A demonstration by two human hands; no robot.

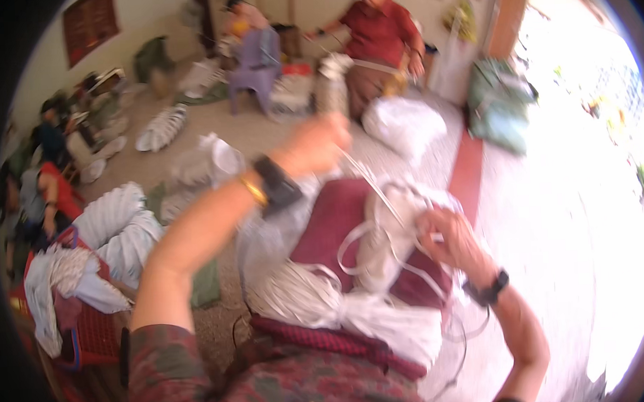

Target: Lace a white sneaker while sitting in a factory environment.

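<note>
My left hand (318, 145) is raised ahead of me, closed around a thin white cord (373, 178). The cord runs taut from it down to a pale, elongated piece (382, 252), perhaps woven, lying on a maroon cushion (330, 215). At the right side of that piece, my right hand (449, 238) has its fingers bent and pinched together; what is between them is too blurred to make out. Loose loops of cord hang over the piece and cushion. Nearer to me, across my lap, lies a thick bundle of white cord (290, 296), gathered in at its middle.
A red plastic chair (98, 336) with cloths draped over it stands at the left, beside white ribbed stacks (118, 217). Ahead are a white sack (405, 125), a purple chair (255, 74) and a person in red (383, 33). Green sacks (501, 107) stand by the bright doorway.
</note>
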